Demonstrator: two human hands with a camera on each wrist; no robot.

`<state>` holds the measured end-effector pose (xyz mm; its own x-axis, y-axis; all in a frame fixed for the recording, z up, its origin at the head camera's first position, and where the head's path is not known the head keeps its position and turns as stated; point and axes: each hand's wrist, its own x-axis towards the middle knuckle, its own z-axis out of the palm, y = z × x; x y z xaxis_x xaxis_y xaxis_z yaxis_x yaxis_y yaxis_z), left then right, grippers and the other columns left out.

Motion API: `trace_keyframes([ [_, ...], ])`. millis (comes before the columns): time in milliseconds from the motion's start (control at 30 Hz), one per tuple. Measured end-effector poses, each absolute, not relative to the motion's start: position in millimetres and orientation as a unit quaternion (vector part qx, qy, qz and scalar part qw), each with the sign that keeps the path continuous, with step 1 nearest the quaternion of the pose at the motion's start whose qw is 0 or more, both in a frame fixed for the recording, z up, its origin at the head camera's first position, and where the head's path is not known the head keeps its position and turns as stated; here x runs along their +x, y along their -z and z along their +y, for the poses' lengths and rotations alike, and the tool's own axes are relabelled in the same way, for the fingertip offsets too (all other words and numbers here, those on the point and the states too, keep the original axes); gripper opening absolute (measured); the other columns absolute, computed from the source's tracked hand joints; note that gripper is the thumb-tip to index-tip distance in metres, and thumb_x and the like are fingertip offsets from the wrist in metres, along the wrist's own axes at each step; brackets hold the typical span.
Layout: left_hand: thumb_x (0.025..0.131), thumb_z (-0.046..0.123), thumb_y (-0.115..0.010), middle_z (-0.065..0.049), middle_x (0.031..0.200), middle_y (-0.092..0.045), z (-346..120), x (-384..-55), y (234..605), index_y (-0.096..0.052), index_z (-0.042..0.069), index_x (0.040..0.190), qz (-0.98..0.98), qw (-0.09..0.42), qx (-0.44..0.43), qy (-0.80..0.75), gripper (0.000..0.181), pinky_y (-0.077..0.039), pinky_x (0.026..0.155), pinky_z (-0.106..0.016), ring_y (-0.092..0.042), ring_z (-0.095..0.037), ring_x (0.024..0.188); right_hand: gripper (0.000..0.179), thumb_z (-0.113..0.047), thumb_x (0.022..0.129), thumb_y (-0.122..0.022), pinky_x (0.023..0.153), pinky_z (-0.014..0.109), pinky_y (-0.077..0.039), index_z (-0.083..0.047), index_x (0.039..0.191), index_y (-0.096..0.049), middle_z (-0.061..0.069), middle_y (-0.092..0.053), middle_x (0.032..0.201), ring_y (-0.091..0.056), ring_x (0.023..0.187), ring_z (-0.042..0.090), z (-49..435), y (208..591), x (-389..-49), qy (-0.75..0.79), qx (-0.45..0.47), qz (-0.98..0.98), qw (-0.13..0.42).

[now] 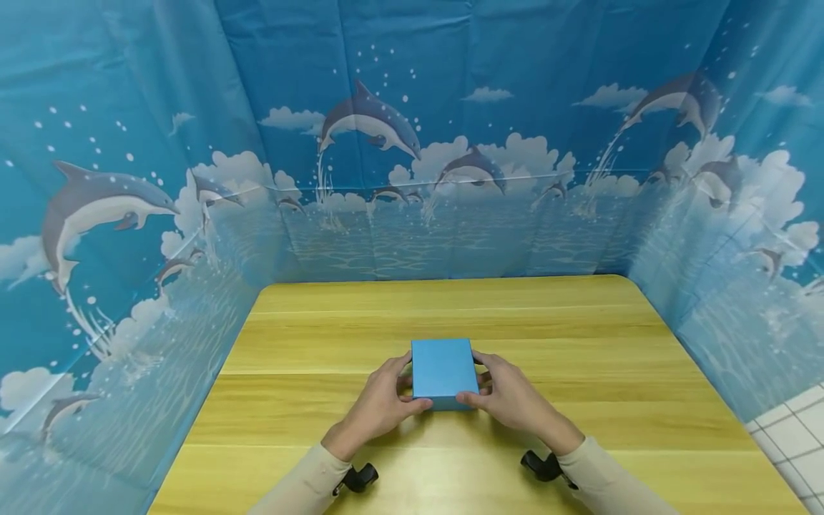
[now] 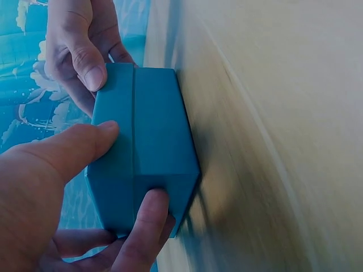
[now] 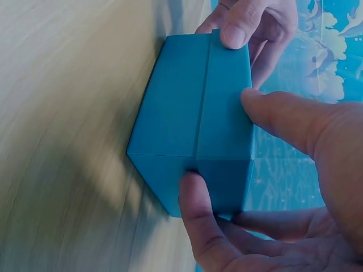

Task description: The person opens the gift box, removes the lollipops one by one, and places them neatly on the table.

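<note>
In head view, the left hand (image 1: 376, 400) and the right hand (image 1: 511, 397) grip the blue box (image 1: 443, 368) on the table (image 1: 547, 322) from opposite sides, probably for balance. Left wrist view shows the thumb (image 2: 79, 144) on its lid (image 2: 113, 170); right wrist view, a finger (image 3: 199, 212) at the seam (image 3: 203, 102).

This looks like a makeshift screened-off work booth inside a tiled room, though the kind of building cannot be told: creased ocean-print sheeting (image 1: 450, 243) with leaping dolphins (image 1: 370, 123) hangs from 8 o'clock round through 12 to 3 o'clock, close about a yellow wood-grain tabletop (image 1: 450, 309). Beyond the sheeting's edge, near 4 o'clock, white square floor tiles (image 1: 793, 438) show. Black wrist-worn camera mounts (image 1: 541, 466) over the table, between 5 and 7 o'clock, suggest a small recording set-up rather than ordinary living space.
</note>
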<state>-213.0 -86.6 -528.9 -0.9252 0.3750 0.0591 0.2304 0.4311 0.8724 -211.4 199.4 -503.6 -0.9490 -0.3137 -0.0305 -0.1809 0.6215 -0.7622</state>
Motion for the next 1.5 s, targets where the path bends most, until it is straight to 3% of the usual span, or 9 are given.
trace_keyframes([
  [233, 0.103, 0.026, -0.094, -0.029, 0.167, -0.057, -84.3, -213.5, 529.8, -0.041, 0.002, 0.18, 0.854, 0.06, 0.194, -0.478, 0.097, -0.071, 0.095, -0.035, -0.076, -0.047, 0.135, 0.098, -0.03, 0.102, -0.095, 0.084, 0.037, -0.07, 0.011, 0.174, -0.043, 0.029, -0.07, 0.151, -0.082, 0.112, 0.027, 202.5, 503.5, -208.5, 0.411, -0.133, 0.898, 0.085],
  [467, 0.101, 0.028, -0.096, -0.026, 0.165, -0.061, -82.9, -217.3, 522.0, -0.041, 0.004, 0.18, 0.866, 0.049, 0.212, -0.451, 0.099, -0.071, 0.096, -0.04, -0.081, -0.04, 0.125, 0.098, -0.03, 0.103, -0.094, 0.084, 0.037, -0.07, 0.009, 0.175, -0.041, 0.028, -0.067, 0.158, -0.082, 0.113, 0.027, 204.4, 501.8, -206.7, 0.412, -0.132, 0.899, 0.074],
  [867, 0.102, 0.034, -0.096, -0.023, 0.162, -0.064, -85.6, -217.7, 516.0, -0.042, 0.003, 0.179, 0.88, 0.034, 0.198, -0.432, 0.099, -0.063, 0.083, -0.026, -0.077, -0.036, 0.131, 0.097, -0.033, 0.102, -0.095, 0.086, 0.035, -0.068, 0.006, 0.175, -0.044, 0.028, -0.061, 0.168, -0.08, 0.119, 0.029, 202.5, 493.5, -207.0, 0.416, -0.131, 0.898, 0.054],
  [1333, 0.104, 0.029, -0.093, -0.021, 0.167, -0.057, -86.8, -221.9, 499.4, -0.04, 0.01, 0.182, 0.849, 0.026, 0.197, -0.49, 0.096, -0.067, 0.086, -0.024, -0.075, -0.034, 0.134, 0.096, -0.033, 0.104, -0.093, 0.09, 0.035, -0.07, 0.003, 0.178, -0.042, 0.028, -0.056, 0.172, -0.08, 0.124, 0.032, 203.2, 475.3, -211.0, 0.429, -0.136, 0.892, 0.029],
  [1500, 0.103, 0.027, -0.094, -0.02, 0.172, -0.054, -88.4, -223.5, 492.5, -0.037, 0.012, 0.183, 0.852, 0.01, 0.186, -0.489, 0.099, -0.066, 0.081, -0.024, -0.076, -0.027, 0.123, 0.094, -0.03, 0.105, -0.092, 0.089, 0.033, -0.07, 0.002, 0.178, -0.042, 0.027, -0.056, 0.173, -0.079, 0.124, 0.034, 200.0, 469.4, -213.8, 0.43, -0.148, 0.891, 0.008],
])
